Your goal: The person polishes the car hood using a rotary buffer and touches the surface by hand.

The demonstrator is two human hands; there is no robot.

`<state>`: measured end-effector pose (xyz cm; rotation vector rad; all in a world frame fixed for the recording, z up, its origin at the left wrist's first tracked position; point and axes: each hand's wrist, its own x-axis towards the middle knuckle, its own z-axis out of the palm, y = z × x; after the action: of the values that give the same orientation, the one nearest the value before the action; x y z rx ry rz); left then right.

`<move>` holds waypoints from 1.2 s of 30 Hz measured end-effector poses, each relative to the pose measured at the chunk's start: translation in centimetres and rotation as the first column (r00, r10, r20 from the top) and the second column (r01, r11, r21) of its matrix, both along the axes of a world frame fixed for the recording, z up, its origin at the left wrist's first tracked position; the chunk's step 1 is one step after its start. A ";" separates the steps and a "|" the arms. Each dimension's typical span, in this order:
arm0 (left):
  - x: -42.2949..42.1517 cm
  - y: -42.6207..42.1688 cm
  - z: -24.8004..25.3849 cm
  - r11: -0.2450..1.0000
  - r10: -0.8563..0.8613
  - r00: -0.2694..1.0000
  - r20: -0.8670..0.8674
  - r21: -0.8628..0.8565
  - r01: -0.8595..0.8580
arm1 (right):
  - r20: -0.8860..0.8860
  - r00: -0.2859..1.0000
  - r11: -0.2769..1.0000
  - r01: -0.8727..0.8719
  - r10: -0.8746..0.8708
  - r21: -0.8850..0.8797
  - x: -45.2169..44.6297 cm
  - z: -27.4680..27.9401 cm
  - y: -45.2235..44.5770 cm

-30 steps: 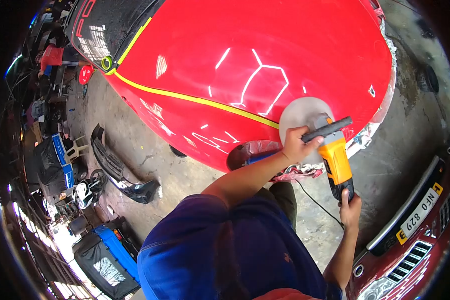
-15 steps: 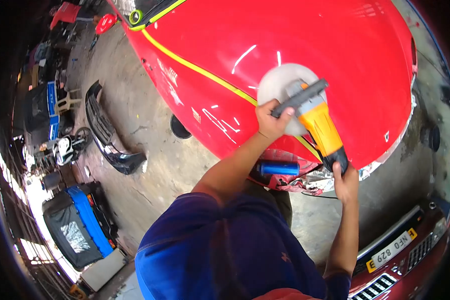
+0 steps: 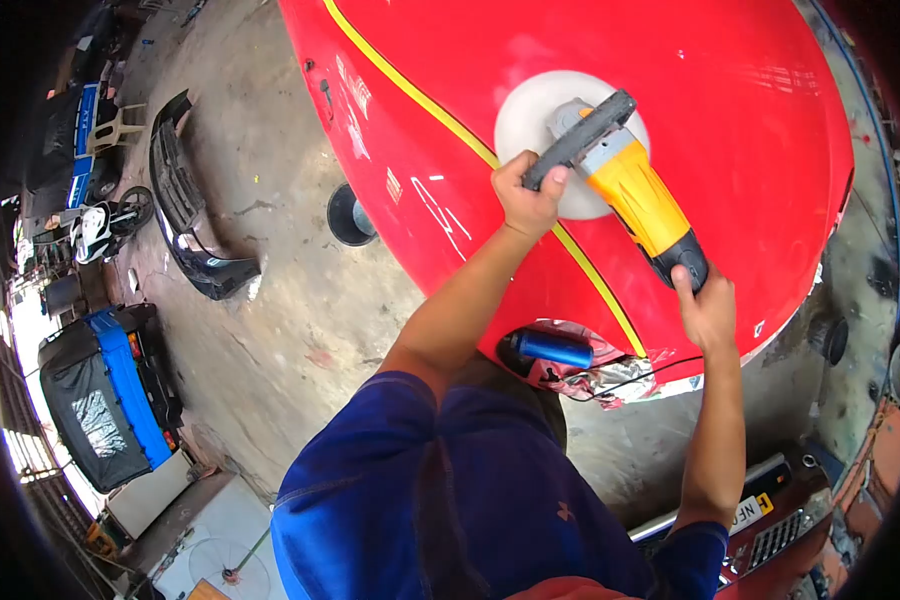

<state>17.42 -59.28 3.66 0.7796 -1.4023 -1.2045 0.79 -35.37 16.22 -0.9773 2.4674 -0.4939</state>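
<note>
A yellow and black power polisher (image 3: 642, 195) lies across the view, its round white buffing pad (image 3: 522, 125) against the glossy red car hood (image 3: 730, 110). My left hand (image 3: 530, 195) is wrapped round one end of the polisher's black front handle. My right hand (image 3: 708, 305) grips the black rear end of the body, thumb along its top. Yellow masking tape (image 3: 595, 275) runs along the edge of the hood, passing close to the pad. From the rear of the tool a black cord (image 3: 635, 378) trails over the car's front end.
A blue cylinder (image 3: 556, 348) sits at the car's front, near my body. On the floor to the left are a black bucket (image 3: 350, 215) and a detached bumper (image 3: 185, 200). A dark red vehicle (image 3: 780, 530) stands at lower right.
The polisher has moved up and forward over the hood, both hands moving with it. My view has shifted, and more of the floor at lower left shows.
</note>
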 end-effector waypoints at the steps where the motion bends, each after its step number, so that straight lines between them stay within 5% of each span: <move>1: -0.2 0.7 -0.2 1.000 -0.007 1.000 -0.009 0.016 0.007 | 0.004 1.000 1.000 -0.007 0.007 0.011 -0.4 0.1 0.4; 15: -2.3 14.0 -1.3 0.995 -0.081 0.996 0.020 0.054 0.080 | -0.110 0.991 0.995 -0.069 0.077 0.078 -4.3 2.2 11.5; 27: -5.3 26.8 -1.4 0.941 -0.323 0.944 -0.063 0.086 0.327 | -0.059 0.994 0.989 0.098 -0.092 0.107 -3.9 1.7 27.2; 36: -4.9 22.5 -1.6 0.965 -0.263 0.964 -0.037 0.007 0.263 | -0.047 0.994 0.993 0.098 -0.095 0.060 -3.1 0.1 23.7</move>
<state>12.51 -36.78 2.08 0.5883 -1.5039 -1.4246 -2.32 -11.72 16.29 -0.8559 2.5632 -0.4280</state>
